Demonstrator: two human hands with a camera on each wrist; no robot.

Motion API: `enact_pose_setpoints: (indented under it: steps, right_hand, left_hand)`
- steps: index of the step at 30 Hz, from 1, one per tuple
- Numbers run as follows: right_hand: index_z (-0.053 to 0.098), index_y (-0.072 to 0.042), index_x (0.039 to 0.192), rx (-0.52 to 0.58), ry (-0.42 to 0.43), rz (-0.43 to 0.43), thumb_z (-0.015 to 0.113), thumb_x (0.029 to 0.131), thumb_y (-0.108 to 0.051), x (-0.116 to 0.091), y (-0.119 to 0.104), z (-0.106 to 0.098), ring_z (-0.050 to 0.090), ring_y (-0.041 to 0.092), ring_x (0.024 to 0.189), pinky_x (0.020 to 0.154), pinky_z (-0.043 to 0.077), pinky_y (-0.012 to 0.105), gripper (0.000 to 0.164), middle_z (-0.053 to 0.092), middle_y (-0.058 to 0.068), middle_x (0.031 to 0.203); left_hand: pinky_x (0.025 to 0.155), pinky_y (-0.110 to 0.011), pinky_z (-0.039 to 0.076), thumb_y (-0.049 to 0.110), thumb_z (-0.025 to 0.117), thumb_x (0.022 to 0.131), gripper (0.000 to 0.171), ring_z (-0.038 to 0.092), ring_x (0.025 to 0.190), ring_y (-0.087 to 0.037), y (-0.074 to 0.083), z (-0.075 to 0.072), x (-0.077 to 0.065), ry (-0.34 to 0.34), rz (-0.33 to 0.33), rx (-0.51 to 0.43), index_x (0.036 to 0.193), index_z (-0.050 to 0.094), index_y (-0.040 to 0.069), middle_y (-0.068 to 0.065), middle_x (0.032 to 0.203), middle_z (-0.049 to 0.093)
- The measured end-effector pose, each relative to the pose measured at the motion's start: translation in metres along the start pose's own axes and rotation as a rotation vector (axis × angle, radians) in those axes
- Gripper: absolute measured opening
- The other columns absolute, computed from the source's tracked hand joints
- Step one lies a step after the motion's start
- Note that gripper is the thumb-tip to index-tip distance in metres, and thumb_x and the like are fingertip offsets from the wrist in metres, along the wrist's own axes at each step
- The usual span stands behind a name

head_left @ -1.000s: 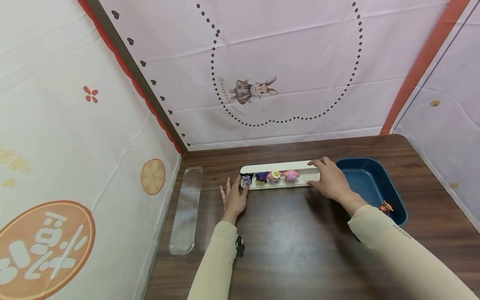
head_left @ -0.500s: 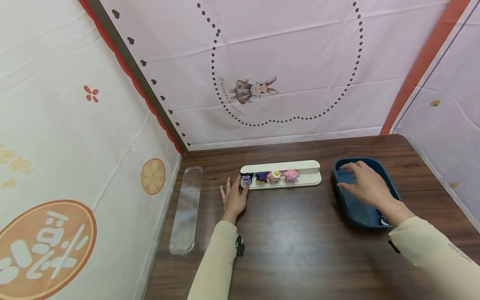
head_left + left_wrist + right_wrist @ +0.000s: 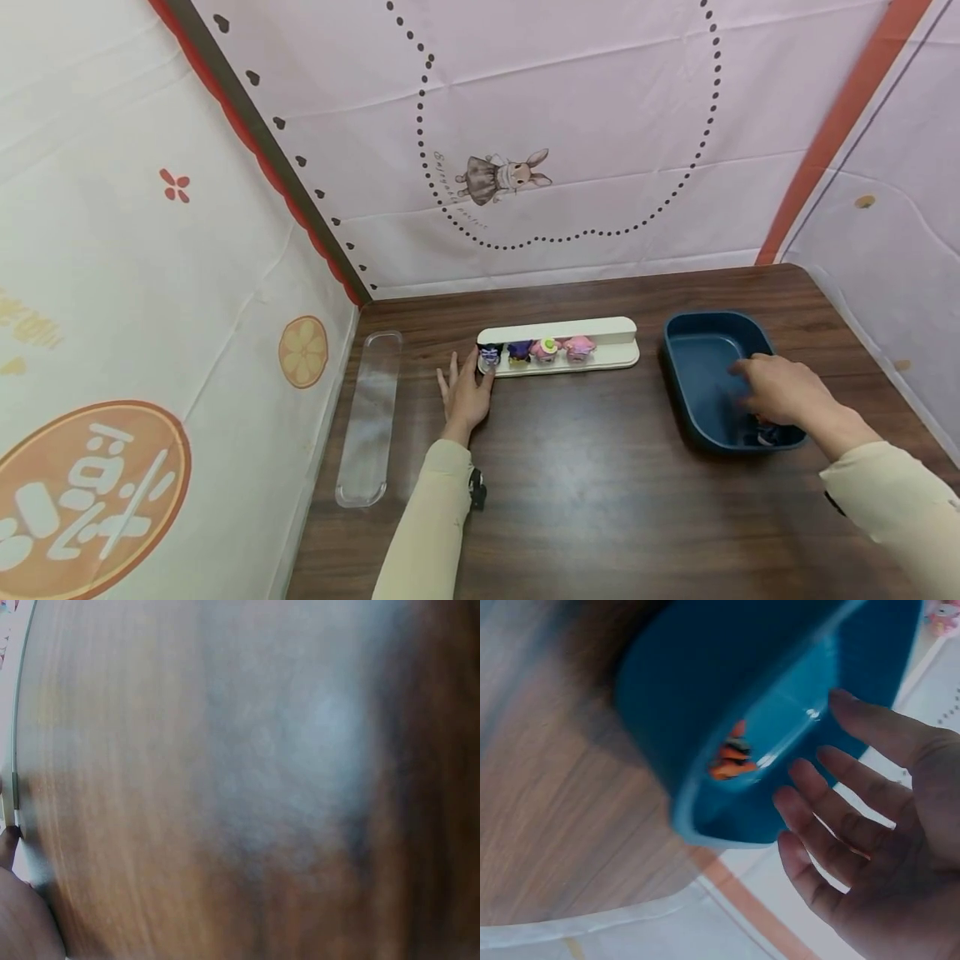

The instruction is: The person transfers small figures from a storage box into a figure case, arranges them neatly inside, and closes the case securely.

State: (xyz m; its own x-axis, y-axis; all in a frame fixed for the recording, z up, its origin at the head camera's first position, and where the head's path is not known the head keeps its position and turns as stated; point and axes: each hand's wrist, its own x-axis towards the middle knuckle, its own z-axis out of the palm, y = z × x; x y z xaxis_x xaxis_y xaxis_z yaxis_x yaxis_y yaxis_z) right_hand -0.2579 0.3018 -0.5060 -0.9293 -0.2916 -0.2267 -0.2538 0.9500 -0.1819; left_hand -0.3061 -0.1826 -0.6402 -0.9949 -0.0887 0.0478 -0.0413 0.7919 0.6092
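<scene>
A cream-white display stand (image 3: 611,357) lies lengthwise on the table in the head view. On its left part stand several small toy figures, among them a dark purple one (image 3: 490,355) and a pink one (image 3: 579,348). My left hand (image 3: 467,400) holds the stand's left end between thumb and forefinger, other fingers spread. My right hand (image 3: 787,390) reaches over the blue bin (image 3: 678,375), fingers relaxed and apart, with nothing in them. In the right wrist view an orange-and-black figure (image 3: 733,756) lies in the bin, below the fingers. In the head view the hand partly covers it.
A clear plastic cover (image 3: 370,417) lies on the left of the brown wooden table (image 3: 585,500). Patterned cloth walls (image 3: 600,167) rise behind and at both sides. The bin's raised rim stands at the right.
My right hand has left the stand's right end, moved right over the blue bin and lowered toward its near right corner. The left hand has stayed at the stand's left end.
</scene>
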Motion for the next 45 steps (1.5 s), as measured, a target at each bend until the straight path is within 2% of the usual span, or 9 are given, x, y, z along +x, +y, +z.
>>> enact_pose_setpoints:
  steps: [5,10,16,26,31,36,40,43,45]
  right_hand:
    - [0.072,0.004,0.114,-0.118,-0.012,-0.008,0.081,0.085,-0.012,-0.001,0.009,0.013,0.064,0.027,0.077,0.067,0.048,0.051,0.034,0.067,0.014,0.091]
    - [0.069,-0.006,0.09,-0.153,-0.013,-0.01,0.077,0.086,-0.008,-0.008,0.014,0.028,0.06,0.025,0.075,0.076,0.041,0.062,0.01,0.065,0.006,0.08]
    - [0.063,-0.012,0.079,-0.184,-0.028,-0.004,0.068,0.088,0.0,-0.01,0.01,0.032,0.053,0.021,0.068,0.075,0.036,0.055,0.015,0.062,0.002,0.072]
    - [0.062,-0.012,0.078,-0.181,0.003,-0.006,0.071,0.086,-0.001,-0.011,0.012,0.03,0.055,0.02,0.068,0.07,0.032,0.048,0.017,0.065,0.003,0.074]
    - [0.062,-0.011,0.077,-0.193,0.028,-0.005,0.068,0.089,-0.004,-0.009,0.013,0.027,0.054,0.023,0.07,0.071,0.034,0.051,0.015,0.062,0.005,0.075]
    - [0.066,-0.013,0.076,-0.193,0.065,-0.011,0.07,0.091,-0.011,-0.005,0.011,0.02,0.054,0.023,0.068,0.071,0.036,0.055,0.016,0.059,0.003,0.073]
    - [0.073,-0.012,0.081,-0.165,0.08,-0.011,0.071,0.094,-0.013,-0.003,0.007,0.009,0.055,0.02,0.068,0.071,0.038,0.057,0.013,0.058,0.001,0.073]
    - [0.077,-0.008,0.091,-0.155,0.097,-0.018,0.071,0.094,-0.008,-0.002,0.002,0.001,0.059,0.02,0.071,0.069,0.039,0.055,0.007,0.059,0.003,0.076]
    - [0.078,-0.005,0.099,-0.146,0.112,-0.027,0.069,0.094,-0.006,-0.001,-0.001,-0.004,0.062,0.023,0.074,0.066,0.041,0.052,0.01,0.062,0.006,0.081]
  left_hand:
    - [0.131,-0.056,-0.009,0.045,0.05,0.108,0.061,0.009,0.164,-0.023,-0.002,0.0,-0.001,-0.003,-0.006,0.006,0.164,0.034,0.025,0.001,0.166,0.041]
    - [0.131,-0.056,-0.01,0.045,0.051,0.108,0.061,0.008,0.164,-0.022,-0.003,0.003,-0.003,-0.006,-0.006,0.01,0.163,0.035,0.025,0.002,0.166,0.041]
    - [0.131,-0.056,-0.01,0.046,0.051,0.108,0.062,0.008,0.164,-0.023,-0.005,0.005,-0.004,-0.009,-0.008,0.013,0.163,0.035,0.025,0.002,0.166,0.041]
    - [0.131,-0.055,-0.011,0.048,0.049,0.108,0.062,0.008,0.164,-0.023,-0.003,0.003,-0.003,-0.015,-0.005,0.016,0.164,0.033,0.025,0.002,0.166,0.04]
    - [0.131,-0.056,-0.01,0.046,0.05,0.108,0.061,0.009,0.164,-0.024,-0.002,0.003,-0.003,-0.006,-0.001,0.008,0.163,0.035,0.024,0.001,0.166,0.041]
    - [0.131,-0.057,-0.009,0.045,0.051,0.108,0.061,0.01,0.164,-0.025,-0.001,0.002,-0.002,-0.005,-0.004,0.001,0.163,0.035,0.024,0.0,0.165,0.042]
    - [0.131,-0.056,-0.01,0.045,0.051,0.108,0.061,0.009,0.164,-0.024,0.0,0.001,-0.002,-0.001,-0.011,-0.004,0.163,0.036,0.024,0.001,0.165,0.042]
    - [0.131,-0.056,-0.01,0.045,0.051,0.107,0.061,0.009,0.164,-0.024,0.0,0.0,-0.001,0.001,-0.013,-0.003,0.163,0.036,0.024,0.001,0.165,0.042]
    - [0.131,-0.056,-0.01,0.044,0.051,0.107,0.061,0.01,0.164,-0.024,0.0,-0.001,-0.001,0.009,-0.007,-0.007,0.162,0.037,0.024,0.001,0.165,0.043]
